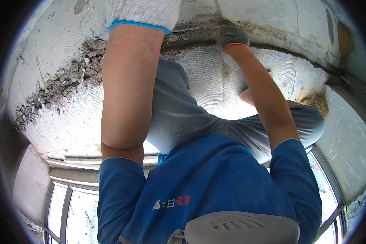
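My left hand (144, 12) wears a white knitted glove with a blue cuff. It reaches past the top edge, so its fingers are out of sight. In a dark grey glove with an orange cuff, my right hand (233, 37) is lowered to a narrow groove (199, 42) cut across the concrete floor. Its fingers look curled into a fist; whatever they may hold is hidden beneath the hand. Gritty debris (256, 32) lines the groove beside the right hand.
A heap of broken concrete rubble (65, 83) lies left of my left forearm. My bent legs (179, 97) are close to the ridged floor (207, 77). Brown sandy material (316, 103) sits beside my right knee. Framed windows (79, 207) stand at the lower left and lower right.
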`<action>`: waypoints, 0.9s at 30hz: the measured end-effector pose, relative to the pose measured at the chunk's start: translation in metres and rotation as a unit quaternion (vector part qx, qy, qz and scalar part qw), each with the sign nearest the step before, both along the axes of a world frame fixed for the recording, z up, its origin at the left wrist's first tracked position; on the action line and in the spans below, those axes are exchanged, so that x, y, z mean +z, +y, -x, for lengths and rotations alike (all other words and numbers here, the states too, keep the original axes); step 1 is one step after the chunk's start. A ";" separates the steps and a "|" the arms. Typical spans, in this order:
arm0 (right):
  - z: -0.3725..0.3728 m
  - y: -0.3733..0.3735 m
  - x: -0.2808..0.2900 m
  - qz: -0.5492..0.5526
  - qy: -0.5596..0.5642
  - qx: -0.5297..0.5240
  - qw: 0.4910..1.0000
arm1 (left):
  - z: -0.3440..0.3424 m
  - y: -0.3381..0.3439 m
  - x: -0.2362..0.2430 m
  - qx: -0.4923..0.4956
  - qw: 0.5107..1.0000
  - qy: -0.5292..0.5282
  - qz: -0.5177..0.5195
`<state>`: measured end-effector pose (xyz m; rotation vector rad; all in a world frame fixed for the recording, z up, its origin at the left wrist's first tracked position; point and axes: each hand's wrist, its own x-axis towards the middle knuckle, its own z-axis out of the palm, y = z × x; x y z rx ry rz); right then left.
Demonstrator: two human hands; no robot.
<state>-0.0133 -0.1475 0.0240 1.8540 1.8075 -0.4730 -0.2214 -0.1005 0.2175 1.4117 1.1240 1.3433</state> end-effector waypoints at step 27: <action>0.054 -0.072 0.008 -0.039 0.135 0.095 0.985 | -0.001 0.006 -0.015 0.113 0.886 0.412 -0.180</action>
